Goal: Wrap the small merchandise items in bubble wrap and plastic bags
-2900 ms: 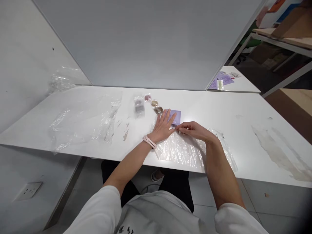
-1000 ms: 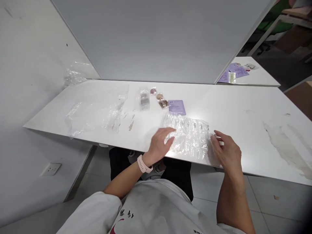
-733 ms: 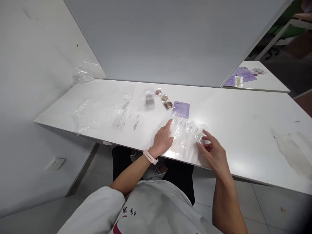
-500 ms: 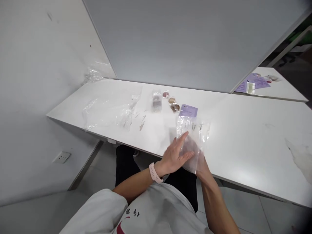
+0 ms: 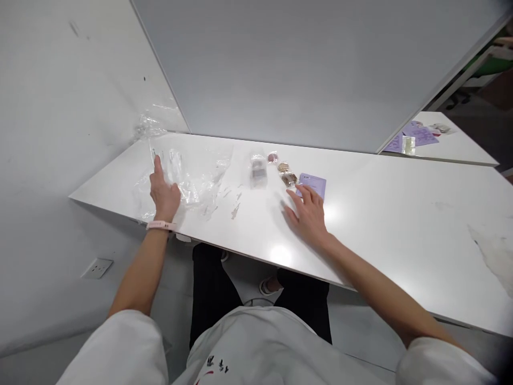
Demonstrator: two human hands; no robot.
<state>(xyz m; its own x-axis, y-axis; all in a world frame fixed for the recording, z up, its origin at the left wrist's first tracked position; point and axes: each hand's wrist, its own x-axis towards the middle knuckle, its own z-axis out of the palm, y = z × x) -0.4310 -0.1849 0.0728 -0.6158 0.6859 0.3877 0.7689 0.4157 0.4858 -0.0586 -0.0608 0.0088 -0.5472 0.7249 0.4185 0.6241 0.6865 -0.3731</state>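
- Half a second ago both hands met over a clear bag near the table's front edge; now they are well apart
- The left hand (image 5: 163,193) has swung out to the left and rests on the pile of clear plastic bags (image 5: 188,174), index finger stretched forward, the other fingers loosely curled on the film; whether it pinches the plastic cannot be told
- The bag with small dark marks along its top, before at the middle of the table, now lies under that hand on the pile, its marked edge just beyond the fingertip
- The right hand (image 5: 308,213) has moved forward and lies flat and open on the white table (image 5: 393,214), fingers spread, gripping nothing, fingertips touching the near edge of the purple card (image 5: 313,184)
- Just left of the card sit three small packets in a row (image 5: 282,168), and beside them a clear pouch with something dark inside (image 5: 258,171)
- More crumpled film (image 5: 150,124) lies at the far left corner against the wall
- A grey partition (image 5: 304,69) stands along the table's back edge
- Beyond it, on another table (image 5: 460,149), lie purple sheets (image 5: 419,136)
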